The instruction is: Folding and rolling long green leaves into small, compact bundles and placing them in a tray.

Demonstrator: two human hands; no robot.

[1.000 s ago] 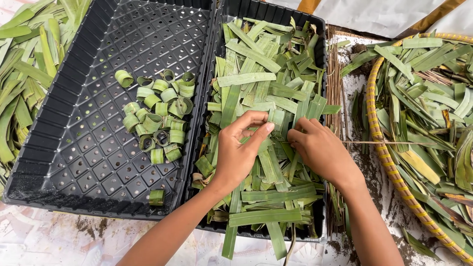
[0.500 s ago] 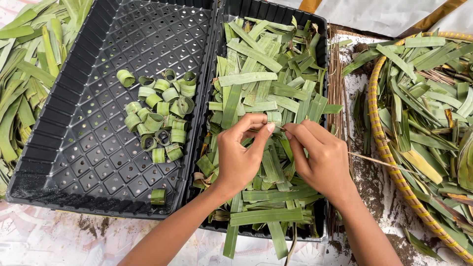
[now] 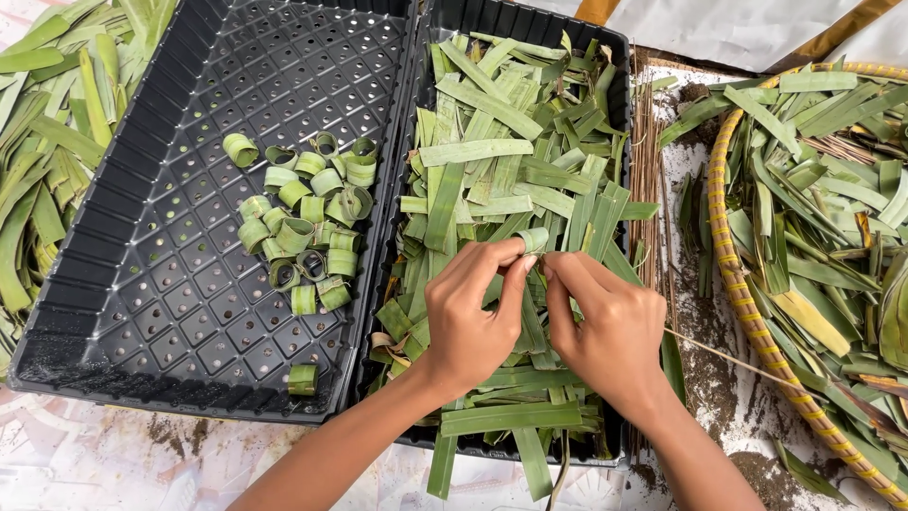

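My left hand (image 3: 470,317) and my right hand (image 3: 605,326) meet over the right black tray (image 3: 615,57), fingertips pinched together on a small rolled green leaf strip (image 3: 532,239). A thin brown stick runs from my right hand out to the right (image 3: 719,352). Beneath both hands lies a heap of flat cut green leaf strips (image 3: 501,151) filling that tray. The left black tray (image 3: 132,284) holds several rolled leaf rings (image 3: 303,222) clustered near its middle, with one ring (image 3: 303,378) apart near the front edge.
A round woven basket with a yellow rim (image 3: 733,274) full of long green leaves stands at the right. Loose leaves (image 3: 47,142) are piled at the far left. A bundle of thin brown sticks (image 3: 648,161) lies between the right tray and the basket.
My hands have come together from lying apart on the leaf pile. They now hold a leaf strip curled into a roll, raised slightly above the heap.
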